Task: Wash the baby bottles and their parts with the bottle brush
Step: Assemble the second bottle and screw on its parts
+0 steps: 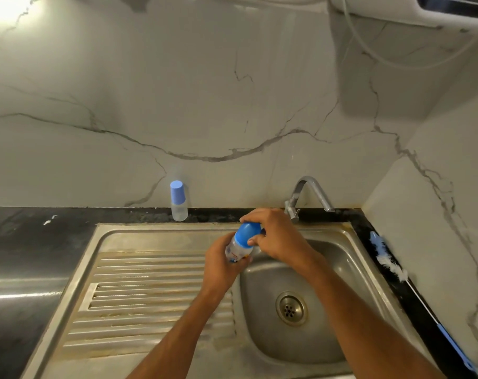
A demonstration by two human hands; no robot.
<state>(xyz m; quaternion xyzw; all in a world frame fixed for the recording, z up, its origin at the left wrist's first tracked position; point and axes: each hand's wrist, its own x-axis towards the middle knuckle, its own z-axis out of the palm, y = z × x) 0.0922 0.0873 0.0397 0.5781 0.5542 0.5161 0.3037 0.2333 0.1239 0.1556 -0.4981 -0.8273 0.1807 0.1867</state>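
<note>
The left hand (221,265) held the baby bottle (239,248) over the sink (341,242). The right hand (276,236) gripped its blue cap (248,235). The bottle brush (390,265) lay far right.

steel sink (349,258) w/ ribbed drainboard (150,296), curved tap (310,194) at back, black countertop (27,255), marble-look wall (205,105)
</note>
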